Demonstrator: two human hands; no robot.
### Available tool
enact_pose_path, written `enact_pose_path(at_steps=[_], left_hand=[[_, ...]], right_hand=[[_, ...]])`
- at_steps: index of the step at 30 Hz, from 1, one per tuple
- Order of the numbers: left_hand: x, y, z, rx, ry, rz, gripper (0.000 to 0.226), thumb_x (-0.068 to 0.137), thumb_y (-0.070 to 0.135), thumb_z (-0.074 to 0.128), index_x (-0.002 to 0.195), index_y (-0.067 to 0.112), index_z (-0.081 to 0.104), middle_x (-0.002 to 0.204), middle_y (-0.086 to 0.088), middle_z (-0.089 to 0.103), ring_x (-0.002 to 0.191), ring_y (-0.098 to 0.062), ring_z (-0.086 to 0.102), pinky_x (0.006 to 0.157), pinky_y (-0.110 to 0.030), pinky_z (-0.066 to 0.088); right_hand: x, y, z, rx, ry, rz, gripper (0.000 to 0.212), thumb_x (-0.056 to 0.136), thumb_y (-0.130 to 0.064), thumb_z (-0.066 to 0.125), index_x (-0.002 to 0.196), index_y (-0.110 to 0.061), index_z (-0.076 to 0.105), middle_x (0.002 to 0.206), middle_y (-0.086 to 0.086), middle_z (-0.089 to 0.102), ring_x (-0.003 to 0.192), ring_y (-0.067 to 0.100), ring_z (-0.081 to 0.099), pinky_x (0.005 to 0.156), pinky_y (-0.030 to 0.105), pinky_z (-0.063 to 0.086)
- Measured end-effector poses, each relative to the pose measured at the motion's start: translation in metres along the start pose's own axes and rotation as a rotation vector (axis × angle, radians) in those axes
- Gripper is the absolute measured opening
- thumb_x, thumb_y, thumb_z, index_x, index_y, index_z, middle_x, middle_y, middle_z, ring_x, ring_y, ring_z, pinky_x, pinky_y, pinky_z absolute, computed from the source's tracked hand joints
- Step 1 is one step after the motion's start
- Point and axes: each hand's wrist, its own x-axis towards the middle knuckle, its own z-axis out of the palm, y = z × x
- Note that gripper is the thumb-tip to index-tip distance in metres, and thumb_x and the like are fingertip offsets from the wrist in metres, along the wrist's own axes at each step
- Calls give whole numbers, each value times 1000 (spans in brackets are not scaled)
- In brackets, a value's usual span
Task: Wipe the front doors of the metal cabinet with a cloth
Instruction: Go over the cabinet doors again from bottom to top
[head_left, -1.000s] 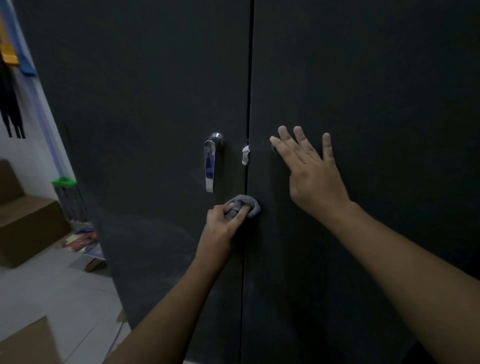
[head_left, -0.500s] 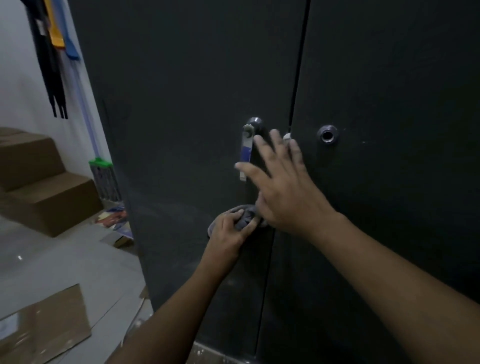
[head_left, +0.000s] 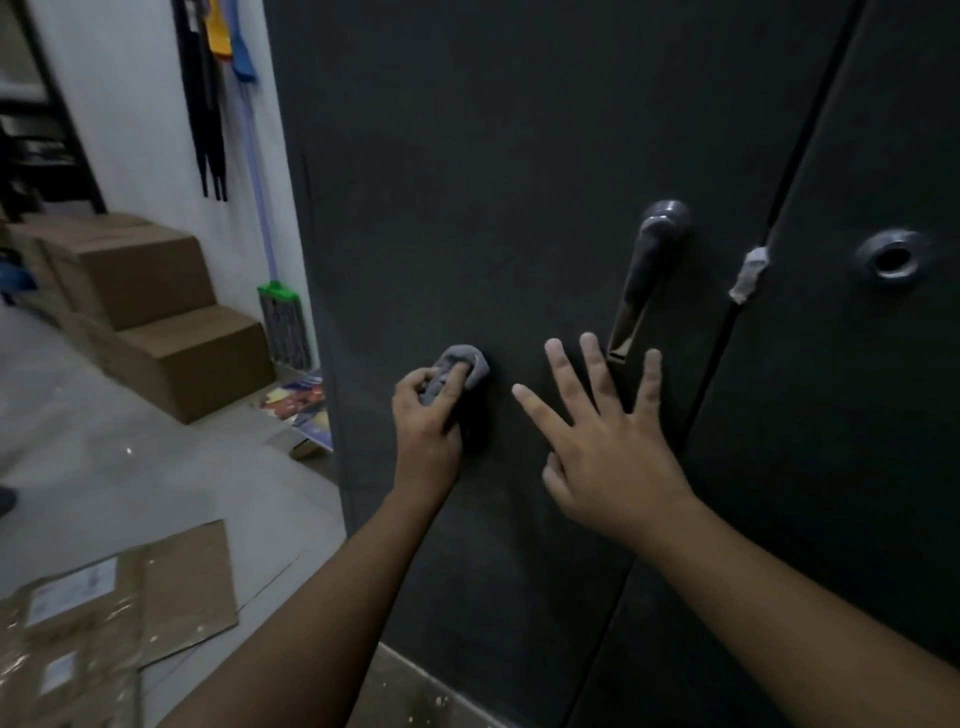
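Nearest to the camera, below and left of the lever handle (head_left: 644, 270), the left hand (head_left: 426, 415) has its fingers curled around the cloth (head_left: 462, 364). It presses this small grey bundle against the left door (head_left: 493, 182). The cloth looks soft, light and easy to crush, so I think it handles best as it is held now: bunched in the palm, with the fingertips behind it to give pressure. If the grip is loose, it may slide out on the smooth dark panel.

Just under the handle, the right hand (head_left: 608, 441) is spread, fingers straight and apart, holding nothing. It seems to lie flat on the same door, but I cannot tell if the palm really touches. Its middle finger ends close to the lower tip of the handle.

The door itself is probably stiff sheet metal, and it may swing or flex a little when pushed, so a steadying palm makes sense. The handle stands out from the panel, and the cloth could catch on it.

Right of the handle, a strip of tape (head_left: 748, 273) sits on the seam. It may peel off under hard rubbing. Farther right, on the right door (head_left: 883, 467), there is a round lock (head_left: 891, 258).
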Motion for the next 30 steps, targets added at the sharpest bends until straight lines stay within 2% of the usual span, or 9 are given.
enact_pose_path(at_steps=[2,5,9,11,16,21,24,28,30], left_hand=[[15,-15,-6,-14,81,-94,61,82,-15,51,138,10,55,122,-25,44,112,-14,36,99,-7,26],[36,-37,-16,-1,148,-231,65,82,-17,46,141,11,52,120,-24,44,109,-24,42,98,-17,29],[67,-74,-27,-41,258,-341,55,94,-8,44,143,17,49,111,-14,42,100,-19,44,90,-7,33],[78,-90,-29,-51,311,-459,49,99,1,44,144,20,49,106,-8,40,93,-19,45,85,-14,36],[63,-110,-17,-46,345,-522,50,99,0,43,143,24,51,108,-8,42,96,-19,46,86,-14,31],[9,-129,3,-38,336,-653,47,97,-1,45,139,17,56,110,-10,50,105,-29,52,88,-15,31],[-22,-136,14,-67,309,-741,44,99,4,45,139,20,57,121,-9,53,112,-22,52,92,-11,30],[-42,-148,16,-92,276,-757,40,100,6,48,137,17,59,123,-6,54,110,-21,54,89,-10,32],[-44,-154,12,-90,261,-740,39,99,6,51,136,16,60,121,-9,55,109,-24,55,89,-15,36]], right_hand=[[5,-6,5,12,40,10,81,82,-48,55,156,-29,29,167,17,2,151,44,-8,110,76,-11],[11,-13,15,28,77,-11,81,82,-45,53,156,-21,31,166,17,6,151,44,-8,113,71,-9],[18,-22,31,-8,104,-69,76,84,-43,32,155,-14,33,166,7,16,152,42,-2,116,67,-9],[20,-25,37,-20,109,-64,77,84,-41,28,155,-14,31,166,6,14,153,40,-4,117,65,-11],[22,-32,47,-14,144,-61,76,85,-38,29,156,-13,29,167,7,10,154,37,-3,117,64,-12],[22,-38,51,-15,172,-58,78,83,-40,41,156,-14,28,167,9,9,154,36,-2,118,64,-8],[24,-45,55,-23,168,-56,81,81,-41,43,156,-12,29,167,11,10,153,39,-3,118,66,-7],[28,-59,64,-37,130,-107,78,82,-41,36,154,-11,33,166,12,12,153,38,0,118,66,-7],[29,-67,69,-37,107,-133,76,82,-41,31,152,-11,37,166,13,15,154,37,3,118,66,-6]])
